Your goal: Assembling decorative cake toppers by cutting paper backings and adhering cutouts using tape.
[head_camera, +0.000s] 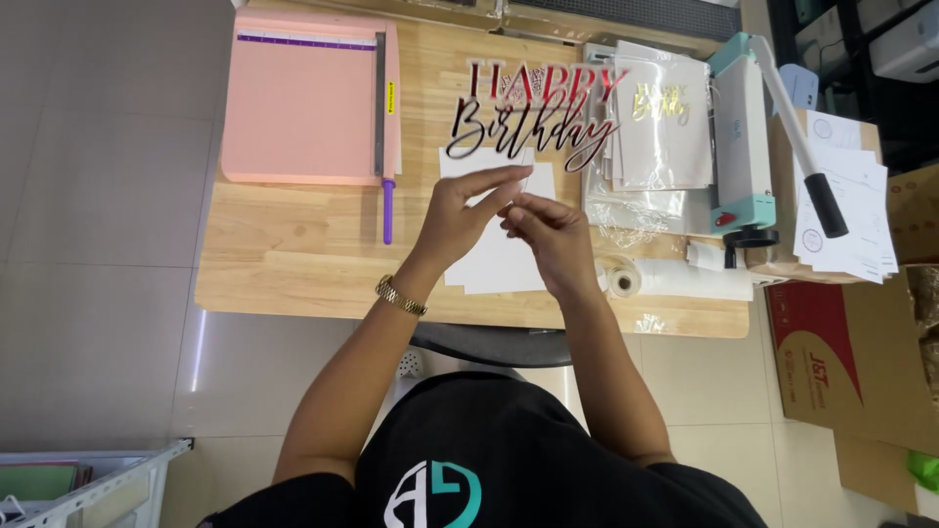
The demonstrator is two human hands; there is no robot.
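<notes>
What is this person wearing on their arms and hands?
Both arms are bare to the shoulder below a black top with a teal and white emblem. The left hand has a gold link watch band at its wrist. The right hand wears nothing visible.

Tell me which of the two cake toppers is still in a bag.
The small gold topper, inside a clear bag at right; the big red-and-black script topper lies bare above the hands.

A black short-sleeved shirt (509, 460) is worn, seen at the bottom centre of the frame, with the arms left bare from above the elbow. A white and teal emblem (433, 494) of rounded, angular shapes is printed on it at the lower edge. A gold link wristwatch (401, 295) is worn on the left wrist, left of centre.
</notes>
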